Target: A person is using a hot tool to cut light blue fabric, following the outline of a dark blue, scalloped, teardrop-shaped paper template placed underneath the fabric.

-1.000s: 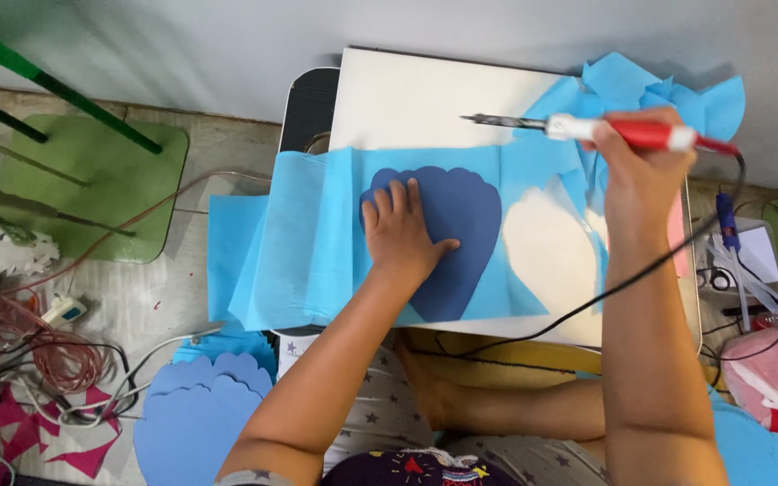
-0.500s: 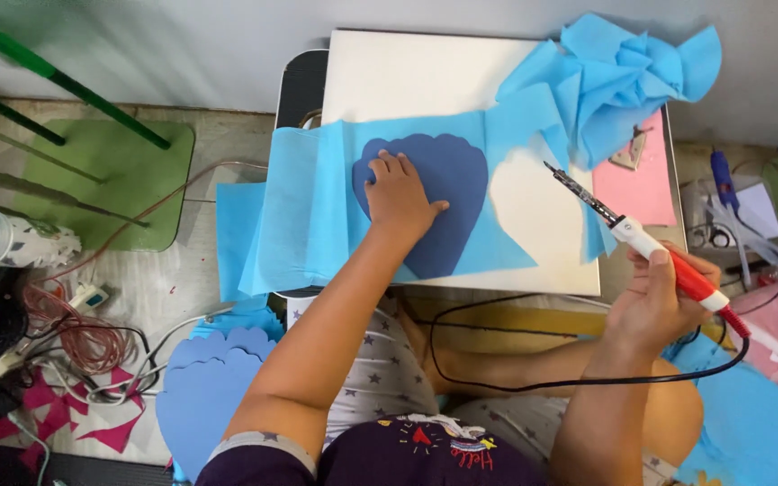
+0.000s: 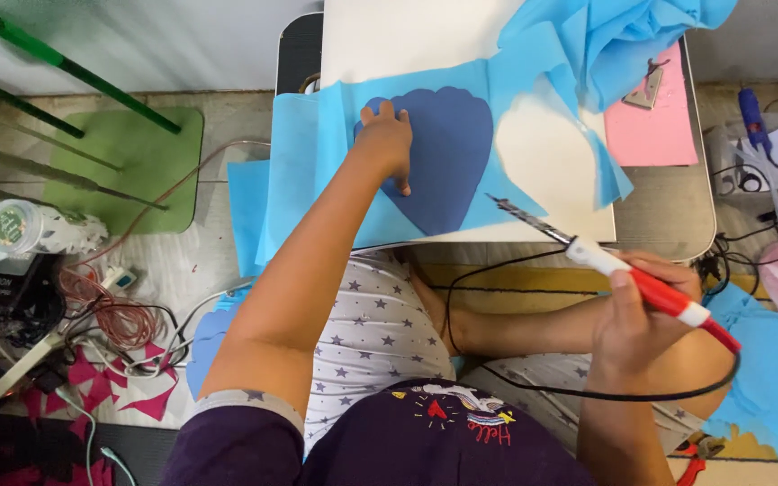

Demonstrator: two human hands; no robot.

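The left hand (image 3: 387,144) lies flat, fingers spread, on the left edge of a dark blue scalloped cutout (image 3: 443,157), pressing it down onto a light blue sheet (image 3: 317,171) that covers the near part of a white board (image 3: 407,36) on a low table (image 3: 668,216). The cutout sits roughly in the middle of that board's near half, its narrow end pointing toward the person. The right hand (image 3: 636,310) is off the board, below its near right corner and over the person's lap, fingers wrapped tightly around the red and white handle of a soldering iron (image 3: 623,274). The iron's metal tip points up and left toward the board's near edge; it seems to hover just clear of the sheet, though the angle makes contact hard to judge. A black cord (image 3: 533,382) loops from the handle across the lap. At the board's far right corner lies a crumpled heap of light blue fabric (image 3: 614,36), and just right of the board a pink sheet (image 3: 650,126) rests on the table. Well left of the board, on the floor, are a green mat (image 3: 128,162) and a tangle of red wire (image 3: 105,315).
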